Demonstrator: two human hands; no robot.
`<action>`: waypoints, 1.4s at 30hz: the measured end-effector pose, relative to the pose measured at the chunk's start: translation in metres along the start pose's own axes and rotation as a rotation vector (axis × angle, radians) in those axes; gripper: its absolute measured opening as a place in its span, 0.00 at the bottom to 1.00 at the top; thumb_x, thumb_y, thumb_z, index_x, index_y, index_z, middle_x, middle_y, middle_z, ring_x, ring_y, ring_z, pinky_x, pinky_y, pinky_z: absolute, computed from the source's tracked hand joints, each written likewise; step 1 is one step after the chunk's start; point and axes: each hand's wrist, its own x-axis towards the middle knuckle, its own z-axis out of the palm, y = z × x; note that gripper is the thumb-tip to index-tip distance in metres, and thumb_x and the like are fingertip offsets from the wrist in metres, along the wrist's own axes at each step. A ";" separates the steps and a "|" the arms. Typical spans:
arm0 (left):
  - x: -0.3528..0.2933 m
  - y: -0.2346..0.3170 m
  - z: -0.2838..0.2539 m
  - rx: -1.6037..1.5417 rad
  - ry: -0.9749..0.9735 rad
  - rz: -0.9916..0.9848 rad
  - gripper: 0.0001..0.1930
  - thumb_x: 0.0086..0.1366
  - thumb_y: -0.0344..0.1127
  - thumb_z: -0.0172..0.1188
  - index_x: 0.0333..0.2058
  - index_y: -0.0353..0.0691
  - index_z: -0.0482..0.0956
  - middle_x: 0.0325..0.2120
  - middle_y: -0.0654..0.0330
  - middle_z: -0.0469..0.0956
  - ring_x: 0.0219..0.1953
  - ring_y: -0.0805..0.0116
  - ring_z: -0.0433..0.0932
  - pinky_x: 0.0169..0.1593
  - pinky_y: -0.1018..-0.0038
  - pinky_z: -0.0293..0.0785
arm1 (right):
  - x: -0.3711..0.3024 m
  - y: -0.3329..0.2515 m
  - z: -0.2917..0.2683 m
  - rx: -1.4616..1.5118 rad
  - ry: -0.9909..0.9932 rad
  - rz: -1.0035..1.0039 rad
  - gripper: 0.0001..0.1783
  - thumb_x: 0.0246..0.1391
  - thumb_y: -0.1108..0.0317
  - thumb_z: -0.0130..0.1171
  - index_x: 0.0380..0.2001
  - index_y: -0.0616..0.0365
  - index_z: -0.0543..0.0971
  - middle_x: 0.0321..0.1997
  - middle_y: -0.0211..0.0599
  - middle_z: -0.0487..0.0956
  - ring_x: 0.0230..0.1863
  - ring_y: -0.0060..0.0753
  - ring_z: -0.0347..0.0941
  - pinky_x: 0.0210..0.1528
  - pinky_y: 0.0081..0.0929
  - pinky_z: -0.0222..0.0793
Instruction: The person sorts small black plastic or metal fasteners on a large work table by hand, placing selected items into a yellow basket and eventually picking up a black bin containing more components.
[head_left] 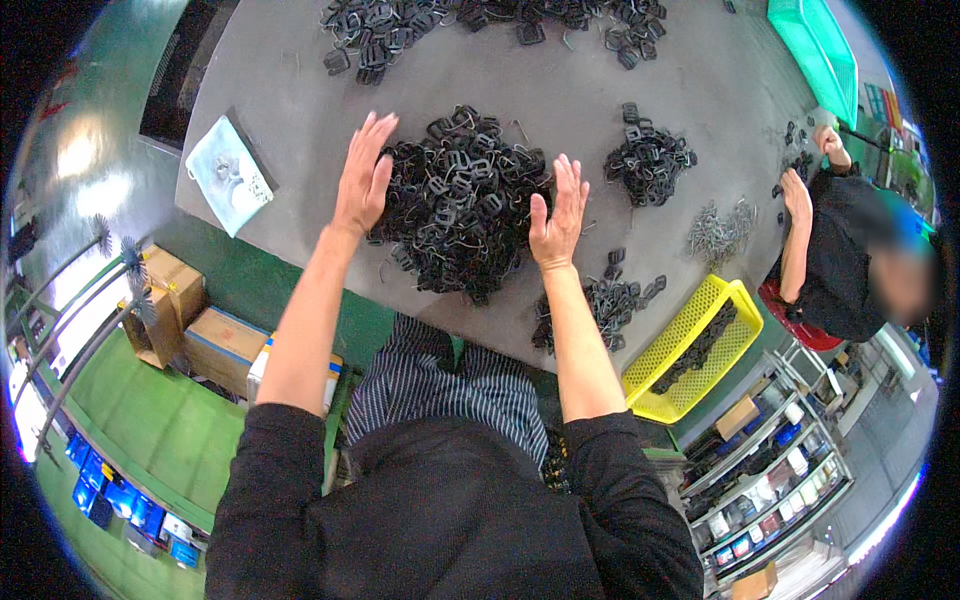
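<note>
A large heap of black buckles (pixel 460 200), with thin wire hooks among them, lies on the grey table (pixel 300 90) in front of me. My left hand (pixel 364 178) is at the heap's left side, palm turned inward, fingers stretched out and thumb near the buckles. On the opposite side my right hand (pixel 560 216) faces it in the same way, its fingers straight and thumb raised. Neither hand grips anything. Whether the palms touch the outer buckles, I cannot tell.
Smaller buckle piles (pixel 648 160) lie to the right and along the far side. Loose wire hooks (pixel 720 232) are near a yellow basket (pixel 742 300) at the table edge. A light-blue tray (pixel 232 190) is at left, a green basket (pixel 822 60) far right. A co-worker (pixel 845 240) works at right.
</note>
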 end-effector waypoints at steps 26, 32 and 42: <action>-0.054 0.012 0.014 0.208 0.145 -0.200 0.25 0.69 0.48 0.35 0.59 0.45 0.63 0.61 0.59 0.60 0.67 0.54 0.46 0.66 0.51 0.33 | 0.011 -0.009 0.011 0.007 -0.096 -0.097 0.33 0.58 0.44 0.44 0.60 0.51 0.63 0.67 0.37 0.58 0.70 0.40 0.46 0.69 0.45 0.29; -0.040 0.057 0.063 -0.014 0.227 -0.185 0.24 0.66 0.42 0.48 0.59 0.42 0.63 0.61 0.54 0.58 0.66 0.54 0.51 0.66 0.62 0.46 | 0.007 -0.035 0.024 0.203 -0.143 -0.099 0.33 0.56 0.46 0.48 0.59 0.53 0.63 0.64 0.39 0.62 0.68 0.41 0.52 0.69 0.43 0.37; -0.029 0.078 0.075 -0.398 0.327 -0.234 0.20 0.61 0.37 0.56 0.52 0.41 0.72 0.56 0.51 0.67 0.61 0.57 0.61 0.61 0.66 0.56 | -0.005 -0.059 0.031 0.851 -0.131 0.214 0.27 0.53 0.62 0.57 0.56 0.57 0.68 0.58 0.40 0.69 0.61 0.38 0.63 0.63 0.33 0.54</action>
